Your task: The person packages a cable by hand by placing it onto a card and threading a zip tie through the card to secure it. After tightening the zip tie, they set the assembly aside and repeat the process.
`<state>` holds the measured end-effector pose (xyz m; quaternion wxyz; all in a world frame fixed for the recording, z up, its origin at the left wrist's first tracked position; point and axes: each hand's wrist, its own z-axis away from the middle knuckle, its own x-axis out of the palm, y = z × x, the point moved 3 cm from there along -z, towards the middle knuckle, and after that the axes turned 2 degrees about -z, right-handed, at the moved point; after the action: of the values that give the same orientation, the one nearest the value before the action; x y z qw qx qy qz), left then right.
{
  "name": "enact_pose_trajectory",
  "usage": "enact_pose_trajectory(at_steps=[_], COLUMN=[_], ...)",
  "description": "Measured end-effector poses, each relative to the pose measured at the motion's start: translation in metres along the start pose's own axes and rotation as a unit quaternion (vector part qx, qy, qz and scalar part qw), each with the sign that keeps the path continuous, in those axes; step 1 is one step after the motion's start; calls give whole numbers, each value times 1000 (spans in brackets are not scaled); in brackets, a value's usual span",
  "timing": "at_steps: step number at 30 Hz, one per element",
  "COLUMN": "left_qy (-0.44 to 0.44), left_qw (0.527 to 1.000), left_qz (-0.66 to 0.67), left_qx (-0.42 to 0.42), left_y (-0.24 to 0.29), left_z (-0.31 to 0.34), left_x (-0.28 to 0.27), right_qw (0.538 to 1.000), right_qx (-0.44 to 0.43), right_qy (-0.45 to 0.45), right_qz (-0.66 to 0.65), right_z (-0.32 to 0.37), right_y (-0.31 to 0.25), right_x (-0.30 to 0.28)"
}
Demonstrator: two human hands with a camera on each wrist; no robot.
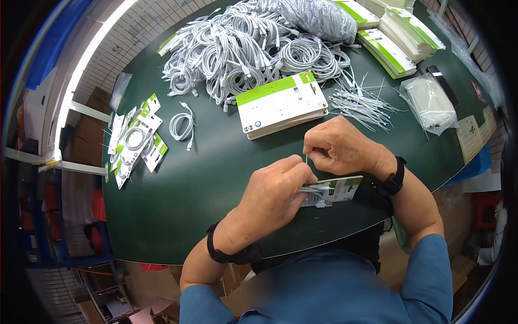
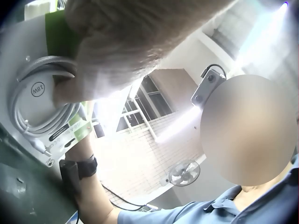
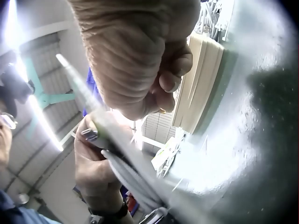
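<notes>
One blue shirt (image 1: 334, 289), nearest us, meets the table's (image 1: 156, 221) front edge. Near it, we see the left hand (image 1: 274, 189) grip one card (image 1: 344, 188) with its coiled cable (image 1: 314, 198); the right hand (image 1: 345, 147) pinches one tie (image 1: 306, 159). Green tabletop separates them from one loose cable (image 1: 191, 125).

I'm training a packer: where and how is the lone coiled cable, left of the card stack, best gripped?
Probably from above, thumb inside, pinching the left side of the coiled cable: it lies flat around an open middle, and its connectors stick out away from that side.
</notes>
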<state>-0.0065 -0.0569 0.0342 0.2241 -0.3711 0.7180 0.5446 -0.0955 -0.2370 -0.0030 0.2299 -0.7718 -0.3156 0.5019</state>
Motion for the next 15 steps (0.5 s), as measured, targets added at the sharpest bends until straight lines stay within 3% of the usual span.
enact_pose_trajectory(at_steps=[3, 5, 8, 11, 15], left_qy=[51, 66, 126, 187, 252], left_qw=[998, 991, 962, 937, 900], left_qz=[-26, 43, 177, 241, 313], left_qx=[-40, -105, -165, -174, -171], left_y=[0, -9, -28, -39, -46], left_z=[-6, -5, -1, -1, 0], left_x=[-14, -23, -24, -25, -16], right_qw=[992, 957, 895, 875, 876], right_qx=[77, 158, 196, 171, 111], right_qy=[52, 118, 220, 252, 209], right_qz=[-87, -213, -334, -377, -421], right_z=[3, 6, 3, 8, 12], right_y=[5, 21, 19, 27, 16], right_x=[-7, -12, -24, -21, 1])
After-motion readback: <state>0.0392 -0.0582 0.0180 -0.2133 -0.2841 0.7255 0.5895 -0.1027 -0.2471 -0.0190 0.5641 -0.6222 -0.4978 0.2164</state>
